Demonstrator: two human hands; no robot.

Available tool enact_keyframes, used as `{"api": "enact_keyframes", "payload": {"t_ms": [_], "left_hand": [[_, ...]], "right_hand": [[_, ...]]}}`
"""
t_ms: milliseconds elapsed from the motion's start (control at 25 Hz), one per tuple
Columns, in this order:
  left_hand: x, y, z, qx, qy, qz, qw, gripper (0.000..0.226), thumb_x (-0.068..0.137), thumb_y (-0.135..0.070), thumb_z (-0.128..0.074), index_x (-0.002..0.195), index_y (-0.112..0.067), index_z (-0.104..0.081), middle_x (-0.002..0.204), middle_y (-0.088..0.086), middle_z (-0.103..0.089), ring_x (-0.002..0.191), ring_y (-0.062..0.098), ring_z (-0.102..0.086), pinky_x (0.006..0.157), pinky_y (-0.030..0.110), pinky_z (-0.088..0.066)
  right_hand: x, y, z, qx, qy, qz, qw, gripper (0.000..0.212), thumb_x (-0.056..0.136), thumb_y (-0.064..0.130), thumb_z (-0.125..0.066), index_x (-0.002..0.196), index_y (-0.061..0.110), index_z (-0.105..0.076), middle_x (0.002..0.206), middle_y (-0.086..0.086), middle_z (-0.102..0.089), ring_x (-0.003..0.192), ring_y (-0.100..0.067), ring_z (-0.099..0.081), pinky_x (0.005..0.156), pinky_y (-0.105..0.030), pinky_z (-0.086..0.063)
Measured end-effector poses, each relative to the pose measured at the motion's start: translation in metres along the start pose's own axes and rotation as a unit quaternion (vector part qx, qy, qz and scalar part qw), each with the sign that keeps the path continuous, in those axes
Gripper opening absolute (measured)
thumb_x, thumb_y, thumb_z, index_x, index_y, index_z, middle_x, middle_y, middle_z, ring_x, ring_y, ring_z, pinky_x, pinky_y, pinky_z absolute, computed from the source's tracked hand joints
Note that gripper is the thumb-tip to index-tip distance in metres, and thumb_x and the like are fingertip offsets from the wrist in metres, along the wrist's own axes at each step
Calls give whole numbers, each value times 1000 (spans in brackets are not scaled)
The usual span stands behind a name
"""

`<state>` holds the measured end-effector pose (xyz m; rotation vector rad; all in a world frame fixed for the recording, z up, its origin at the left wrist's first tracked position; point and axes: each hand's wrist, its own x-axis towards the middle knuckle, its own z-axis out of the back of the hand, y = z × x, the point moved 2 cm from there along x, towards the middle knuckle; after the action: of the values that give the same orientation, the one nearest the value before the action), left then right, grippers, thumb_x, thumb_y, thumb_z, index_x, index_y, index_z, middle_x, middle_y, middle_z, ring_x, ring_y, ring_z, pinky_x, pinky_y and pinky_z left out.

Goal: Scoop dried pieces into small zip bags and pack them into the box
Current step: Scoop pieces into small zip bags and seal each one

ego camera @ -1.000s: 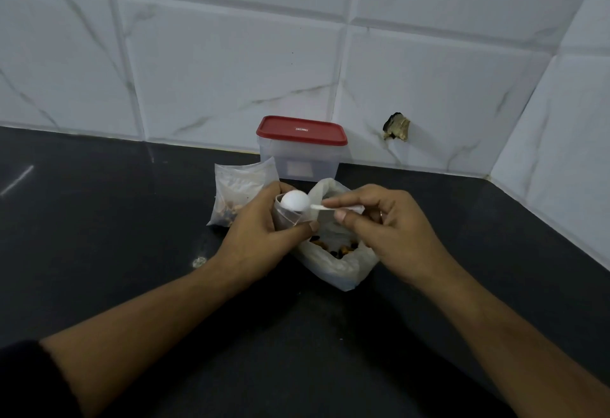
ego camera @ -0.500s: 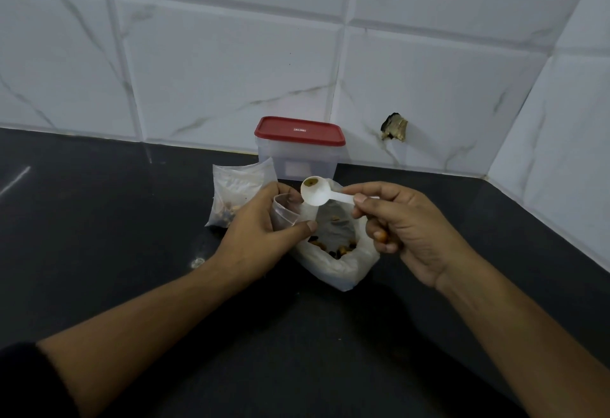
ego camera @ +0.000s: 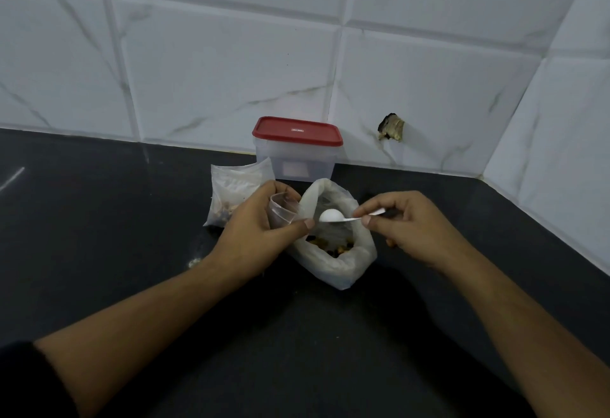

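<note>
My left hand (ego camera: 255, 232) holds a small clear zip bag (ego camera: 282, 211) with its mouth open toward the right. My right hand (ego camera: 407, 224) pinches the handle of a white plastic spoon (ego camera: 331, 216), whose bowl is turned over above the large white bag (ego camera: 333, 252) of dried pieces, just right of the small bag. Brown and dark pieces show inside the large bag. A clear box with a red lid (ego camera: 297, 150) stands shut against the wall behind the bags.
A flat clear bag (ego camera: 232, 193) holding some dried pieces lies left of the box, partly behind my left hand. Everything rests on a black countertop (ego camera: 99, 219) in a corner of white tiled walls. A damaged spot (ego camera: 391, 127) marks the wall at right.
The spoon was raised bowl-up with pieces half a second ago; now it has dropped over the large bag with its bowl turned over. My left hand and the small bag stayed put.
</note>
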<state>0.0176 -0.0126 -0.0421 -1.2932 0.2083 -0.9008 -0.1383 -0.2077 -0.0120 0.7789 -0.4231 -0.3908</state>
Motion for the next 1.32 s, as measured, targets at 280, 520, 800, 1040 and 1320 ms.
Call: {"api": "enact_keyframes", "payload": {"t_ms": [280,520,800,1040,1320], "left_hand": [[0,-13,13,-36,113,77,990,64,64,-54,-82,122,-36,-59,120,-15,-66,109,5,-68,87,25,-58],[-9,-5,39,-152,90,135,975,35,95,-60,-52,116,-44,-75,130,-10,-71,129,15,-61,115,48,-43],[-4,-3,53,-113,66,106,986,17,101,-23,-61,102,-17,-77,110,3,-77,110,29,-69,93,45,-55],[1,-11,71,-201,19,66,977,11,93,-17,-69,96,-9,-76,91,9,-73,77,18,-67,61,26,-53],[13,-14,98,-322,-73,65,942,23,101,-28,-61,106,-9,-73,92,6,-72,82,16,-71,72,30,-59]], "right_hand": [[-2,-7,-3,-28,32,-2,999,19,96,19,-72,95,36,-79,75,14,-68,61,1,-58,64,-24,-49],[-5,-1,0,-158,3,45,986,12,95,33,-72,104,36,-79,102,16,-57,87,-1,-57,76,-21,-43],[4,40,-12,-162,-113,122,973,23,95,38,-71,115,27,-75,110,12,-62,101,-5,-58,85,-31,-53],[18,95,-60,24,85,54,995,56,86,46,-81,135,27,-64,124,9,-68,116,-4,-64,99,-35,-58],[33,131,-72,54,16,153,987,4,95,14,-74,95,11,-76,86,0,-77,78,-6,-73,69,-16,-55]]}}
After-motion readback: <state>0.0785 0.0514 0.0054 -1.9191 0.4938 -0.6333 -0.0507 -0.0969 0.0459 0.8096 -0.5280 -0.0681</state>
